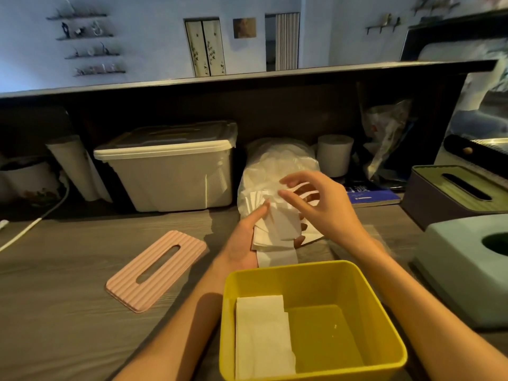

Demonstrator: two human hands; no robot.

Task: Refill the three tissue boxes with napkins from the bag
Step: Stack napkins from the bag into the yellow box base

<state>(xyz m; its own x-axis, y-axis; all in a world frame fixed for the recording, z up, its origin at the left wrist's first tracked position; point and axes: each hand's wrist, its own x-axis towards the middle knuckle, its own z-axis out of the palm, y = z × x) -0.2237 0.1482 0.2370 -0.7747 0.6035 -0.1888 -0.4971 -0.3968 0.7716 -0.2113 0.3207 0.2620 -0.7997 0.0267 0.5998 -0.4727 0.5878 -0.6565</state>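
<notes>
An open yellow tissue box (365, 298) stands at the near edge of the table with a few white napkins (262, 336) lying flat in its left half. Its pink ribbed lid (156, 269) lies to the left on the table. Behind the box, my left hand (244, 240) holds a fanned stack of white napkins (283, 226) from underneath, thumb on top. My right hand (319, 204) hovers over that stack with fingers spread and loosely bent, holding nothing. The clear plastic napkin bag (277, 163) lies just behind both hands. A pale green tissue box (461, 259) and a dark box with a green lid (456, 188) stand at the right.
A beige lidded storage bin (170, 171) stands at the back left under a dark shelf. A paper roll (335, 155), a crumpled plastic bag (384, 138) and a blue booklet (371, 198) are at the back right. A white cable (33, 224) crosses the table's left side.
</notes>
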